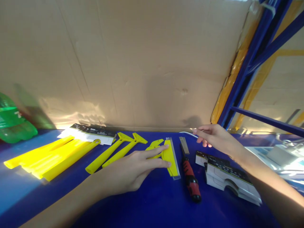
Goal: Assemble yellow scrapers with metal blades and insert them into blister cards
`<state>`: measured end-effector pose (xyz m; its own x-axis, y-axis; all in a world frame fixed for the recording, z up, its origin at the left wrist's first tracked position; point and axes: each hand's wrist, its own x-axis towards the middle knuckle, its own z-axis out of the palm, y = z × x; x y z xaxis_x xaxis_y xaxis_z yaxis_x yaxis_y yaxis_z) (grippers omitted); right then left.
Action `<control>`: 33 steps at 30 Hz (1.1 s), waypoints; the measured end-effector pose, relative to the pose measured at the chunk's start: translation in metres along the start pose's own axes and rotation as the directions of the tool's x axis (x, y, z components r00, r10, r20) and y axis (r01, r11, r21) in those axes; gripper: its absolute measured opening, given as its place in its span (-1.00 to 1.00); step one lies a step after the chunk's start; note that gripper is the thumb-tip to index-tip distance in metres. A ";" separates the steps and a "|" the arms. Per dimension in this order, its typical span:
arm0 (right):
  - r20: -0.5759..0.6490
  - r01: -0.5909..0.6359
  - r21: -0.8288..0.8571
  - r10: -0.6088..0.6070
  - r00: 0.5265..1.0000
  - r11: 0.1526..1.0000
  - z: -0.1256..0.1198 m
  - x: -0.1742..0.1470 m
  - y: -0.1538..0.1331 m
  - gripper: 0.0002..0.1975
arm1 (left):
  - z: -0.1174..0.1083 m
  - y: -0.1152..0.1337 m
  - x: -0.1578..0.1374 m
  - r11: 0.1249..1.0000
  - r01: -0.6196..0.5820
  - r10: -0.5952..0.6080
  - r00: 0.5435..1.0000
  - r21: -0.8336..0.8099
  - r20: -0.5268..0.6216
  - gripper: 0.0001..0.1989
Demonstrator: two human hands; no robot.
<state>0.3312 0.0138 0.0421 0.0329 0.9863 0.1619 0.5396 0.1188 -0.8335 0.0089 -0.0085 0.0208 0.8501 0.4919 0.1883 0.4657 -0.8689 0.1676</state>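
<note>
Left hand point(135, 167) on yellow scraper head point(170, 157)

Leftmost sits a green plastic bottle point(15, 122), then two loose yellow scraper handles point(118, 151). The left hand's fingers, extended and parted, touch the scraper head on the blue table point(147, 205). Beside it lies a red-and-black screwdriver point(191, 180). The right hand point(215, 137) bunches its fingertips near a white strip point(187, 133); I cannot tell whether they grip it.

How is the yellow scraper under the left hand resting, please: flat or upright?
Flat: the scraper lies broad side up on the table, left hand on it.
</note>
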 end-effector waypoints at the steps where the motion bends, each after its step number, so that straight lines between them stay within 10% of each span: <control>1: 0.002 -0.002 -0.038 0.003 1.000 0.999 -0.003 0.001 0.003 -0.69 | 0.002 0.000 0.000 1.000 -0.009 0.009 1.000 0.026 0.010 -0.42; 14: 0.224 0.042 0.007 -0.043 0.974 0.999 0.016 -0.006 -0.004 -0.68 | 0.006 0.003 0.000 0.917 -0.186 0.165 0.982 0.353 0.088 -0.20; 24: 0.690 -0.110 0.297 -0.133 0.712 0.949 0.045 -0.021 -0.016 -0.64 | 0.006 0.008 0.004 0.884 -0.195 0.203 0.979 0.424 0.025 -0.33; 33: 0.581 -0.150 0.271 -0.037 0.813 0.951 0.062 -0.027 -0.023 -0.61 | 0.010 0.002 0.004 0.839 -0.234 0.302 0.951 0.491 -0.064 -0.57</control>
<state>0.2663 -0.0085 0.0241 -0.4821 0.8642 -0.1440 0.2803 -0.0036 -0.9599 0.0152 -0.0090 0.0126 0.9335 0.2087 0.2917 0.3131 -0.8709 -0.3787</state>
